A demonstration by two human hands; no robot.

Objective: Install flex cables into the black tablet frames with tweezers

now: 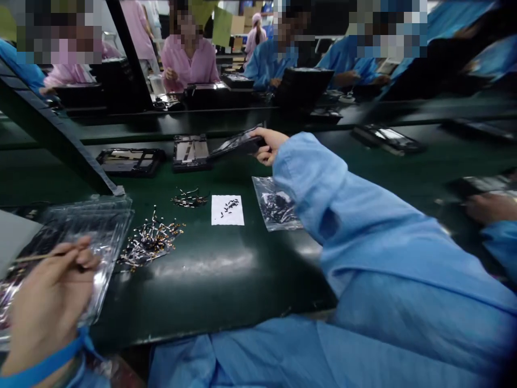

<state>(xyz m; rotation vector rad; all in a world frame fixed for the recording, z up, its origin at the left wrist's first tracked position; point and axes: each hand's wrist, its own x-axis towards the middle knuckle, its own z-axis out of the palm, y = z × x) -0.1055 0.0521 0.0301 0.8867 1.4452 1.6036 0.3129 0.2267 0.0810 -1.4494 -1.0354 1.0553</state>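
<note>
My right hand reaches far forward over the green bench, its fingers closed on the edge of a dark flat tray, which is tilted. Left of that tray, a black frame with a light panel lies on the bench. At the lower left, my left hand pinches a thin tan stick over clear plastic trays. A pile of small silver and orange parts lies right of those trays.
A white paper with small black pieces and a clear bag of dark parts lie mid-bench. Another black frame sits at the left, one at the right. A co-worker's hand is at the right edge; people sit opposite.
</note>
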